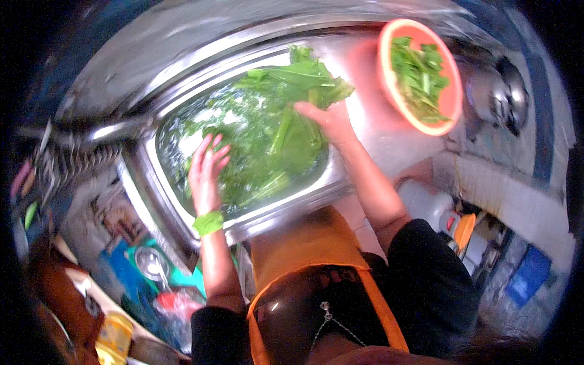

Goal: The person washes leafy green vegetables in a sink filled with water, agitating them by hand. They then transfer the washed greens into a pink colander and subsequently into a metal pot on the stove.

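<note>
A stainless steel sink basin holds water and many leafy greens. Over the basin's right part, my right hand grips a bunch of leafy greens, thumb on the near side. My left hand is at the basin's left side, fingers apart, above or just touching the water; nothing is seen held in it. A piece of green leaf clings to my left wrist. To the right of the basin, a pink plastic bowl has more leafy greens in it.
Metal pots or lids stand beyond the bowl at the right. A wire rack is at the left. Below left are a metal ladle or strainer, plastic bags and a yellow container. A gas cylinder stands lower right.
</note>
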The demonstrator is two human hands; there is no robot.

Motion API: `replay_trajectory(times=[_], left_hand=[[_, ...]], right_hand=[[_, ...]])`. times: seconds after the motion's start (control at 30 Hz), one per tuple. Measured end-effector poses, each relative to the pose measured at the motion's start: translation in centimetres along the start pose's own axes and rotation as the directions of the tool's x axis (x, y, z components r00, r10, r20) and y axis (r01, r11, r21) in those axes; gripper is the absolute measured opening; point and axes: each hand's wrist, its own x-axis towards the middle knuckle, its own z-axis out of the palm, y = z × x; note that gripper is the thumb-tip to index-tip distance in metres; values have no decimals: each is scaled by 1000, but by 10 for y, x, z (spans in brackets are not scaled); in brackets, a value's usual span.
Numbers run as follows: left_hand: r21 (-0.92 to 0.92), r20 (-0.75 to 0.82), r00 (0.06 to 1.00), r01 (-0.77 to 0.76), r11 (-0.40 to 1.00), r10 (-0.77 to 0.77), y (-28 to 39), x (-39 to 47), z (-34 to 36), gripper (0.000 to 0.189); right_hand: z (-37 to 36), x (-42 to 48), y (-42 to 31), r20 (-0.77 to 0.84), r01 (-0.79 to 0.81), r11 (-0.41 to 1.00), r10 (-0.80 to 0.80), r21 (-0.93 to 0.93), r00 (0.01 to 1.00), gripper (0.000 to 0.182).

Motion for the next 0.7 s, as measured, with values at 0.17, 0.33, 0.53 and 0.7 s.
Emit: replay_trajectory(times=[0.17,0.33,0.53,0.7], left_hand=[[34,-82,993,91,995,-88,-43,-7,-38,42],[120,-68,991,119,986,-111,-63,-10,-48,36],[646,26,984,117,755,-175,-36,-1,-50,37],[964,-31,999,37,263,-24,-68,20,-81,91]], right_hand=[[-82,-8,-83,-310,171,957,-241,-236,920,56],[-182,1,-130,-280,298,728,-558,-618,781,55],[-226,-5,-101,48,50,-5,-400,-999,915,66],[-102,-35,-37,-47,11,530,-97,-848,994,22]])
